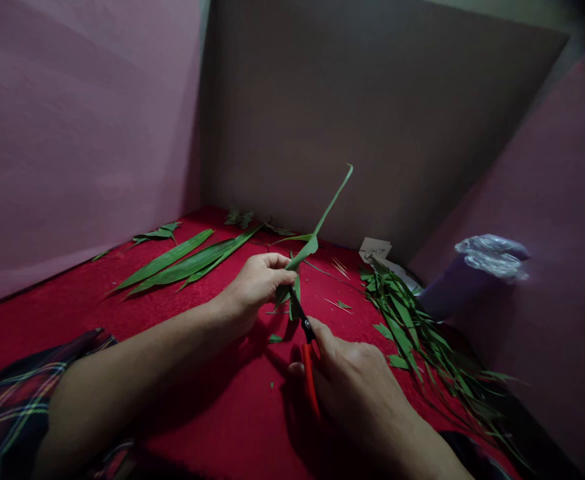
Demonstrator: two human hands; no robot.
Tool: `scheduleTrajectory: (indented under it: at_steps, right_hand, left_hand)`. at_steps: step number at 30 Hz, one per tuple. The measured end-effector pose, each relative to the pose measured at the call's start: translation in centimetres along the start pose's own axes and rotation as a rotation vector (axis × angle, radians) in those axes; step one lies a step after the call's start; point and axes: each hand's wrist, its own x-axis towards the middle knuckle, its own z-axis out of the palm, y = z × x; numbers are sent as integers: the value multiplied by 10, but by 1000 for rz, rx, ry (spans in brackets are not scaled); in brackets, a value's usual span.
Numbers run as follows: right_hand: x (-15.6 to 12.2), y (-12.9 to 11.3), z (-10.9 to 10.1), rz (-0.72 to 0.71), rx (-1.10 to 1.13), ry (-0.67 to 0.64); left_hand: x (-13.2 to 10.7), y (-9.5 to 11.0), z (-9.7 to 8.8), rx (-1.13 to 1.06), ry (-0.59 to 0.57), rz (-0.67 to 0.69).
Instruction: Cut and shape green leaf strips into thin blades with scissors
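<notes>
Between the thumb and fingers of my left hand is pinched a folded green leaf, its long narrow tip pointing up and to the right. My right hand grips a pair of scissors with red handles and dark blades. The blades reach up to the lower part of the leaf, just below my left fingertips. Whether they are closed on the leaf I cannot tell. A small cut piece of leaf lies on the red cloth beneath my hands.
Several long leaves lie at the left. A heap of leafy stems spreads along the right, near a purple container topped with clear plastic. Thin sticks and a white card lie towards the back. Walls stand close around the cloth.
</notes>
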Motion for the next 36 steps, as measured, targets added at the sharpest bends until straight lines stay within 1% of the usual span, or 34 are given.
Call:
scheduleTrajectory:
  at_steps: [4, 12, 23, 27, 36]
  right_hand:
    - [0, 0, 0, -10, 0, 16]
    - [-1, -2, -1, 14, 9, -32]
    - [-1, 0, 1, -18, -24, 52]
    - [-1, 0, 4, -11, -43, 55]
    - [-1, 3, 8, -59, -78, 88]
  left_hand:
    - [0, 1, 0, -2, 3, 2]
    - [0, 0, 0, -6, -8, 4]
    - [1, -2, 0, -4, -8, 7]
    - [1, -2, 0, -10, -10, 16]
    - [1, -1, 0, -8, -2, 8]
